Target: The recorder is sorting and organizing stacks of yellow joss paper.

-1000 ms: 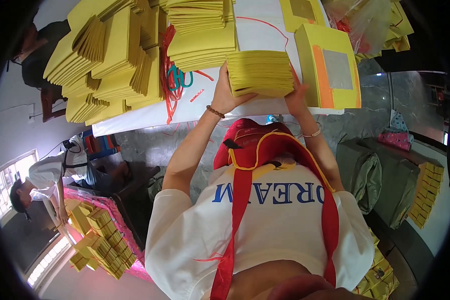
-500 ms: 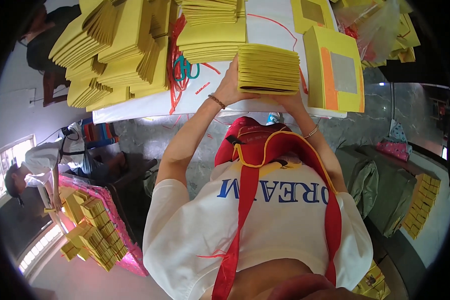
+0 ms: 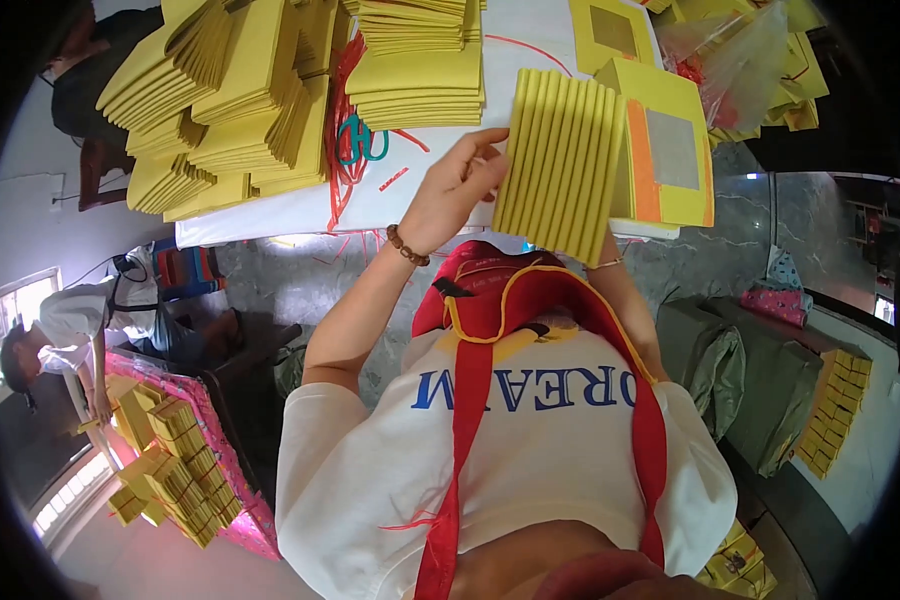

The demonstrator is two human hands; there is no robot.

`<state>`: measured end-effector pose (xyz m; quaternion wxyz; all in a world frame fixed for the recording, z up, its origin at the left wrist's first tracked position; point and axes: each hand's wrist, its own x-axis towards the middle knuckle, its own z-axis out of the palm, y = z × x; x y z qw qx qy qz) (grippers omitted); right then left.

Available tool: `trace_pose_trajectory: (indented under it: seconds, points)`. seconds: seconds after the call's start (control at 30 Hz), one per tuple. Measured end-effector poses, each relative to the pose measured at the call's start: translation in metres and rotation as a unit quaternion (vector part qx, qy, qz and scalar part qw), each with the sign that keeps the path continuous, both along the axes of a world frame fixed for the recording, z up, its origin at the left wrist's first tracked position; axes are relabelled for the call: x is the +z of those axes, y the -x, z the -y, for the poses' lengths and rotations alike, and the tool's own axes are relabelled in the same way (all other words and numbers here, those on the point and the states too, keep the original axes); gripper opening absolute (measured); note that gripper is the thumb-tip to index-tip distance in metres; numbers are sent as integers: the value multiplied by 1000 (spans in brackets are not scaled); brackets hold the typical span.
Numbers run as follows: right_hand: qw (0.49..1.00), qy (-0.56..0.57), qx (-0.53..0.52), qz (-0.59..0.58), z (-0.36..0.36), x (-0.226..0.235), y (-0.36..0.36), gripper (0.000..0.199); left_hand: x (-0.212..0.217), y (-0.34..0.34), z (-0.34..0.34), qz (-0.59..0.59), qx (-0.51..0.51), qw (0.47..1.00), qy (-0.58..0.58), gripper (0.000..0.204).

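My left hand (image 3: 458, 185) grips the left edge of a stack of flat yellow card envelopes (image 3: 562, 165), fingers curled over the top of it and thumb beneath, holding the stack lifted and tilted above the near edge of the white table (image 3: 390, 205). My right hand is hidden behind the stack, so I cannot tell how it is closed; only its wrist shows below.

Just right of the stack, a yellow folder with an orange strip and a grey window (image 3: 665, 150) lies on the table. Further back sit heaps of yellow envelopes (image 3: 220, 100), teal-handled scissors (image 3: 360, 140) and red cords (image 3: 345, 170).

The floor is grey marble (image 3: 300, 285). To my left, another person (image 3: 70, 325) bends over yellow boxes on pink cloth (image 3: 170, 460).
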<state>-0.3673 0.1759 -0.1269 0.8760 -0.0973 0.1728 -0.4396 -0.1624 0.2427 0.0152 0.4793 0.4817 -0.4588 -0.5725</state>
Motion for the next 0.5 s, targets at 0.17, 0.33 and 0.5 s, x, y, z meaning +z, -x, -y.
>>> trace_pose_trajectory:
  seconds: [0.17,0.33,0.5]
  points:
    - [1000,-5,21,8,-11,-3,-3,54,-3,3,6,4,65,998,22,41]
    - [1000,-3,28,13,-14,2,-9,54,2,7,7,169,60,981,78,41]
    - [999,-1,38,20,-26,2,-7,54,4,7,-1,210,72,971,86,44]
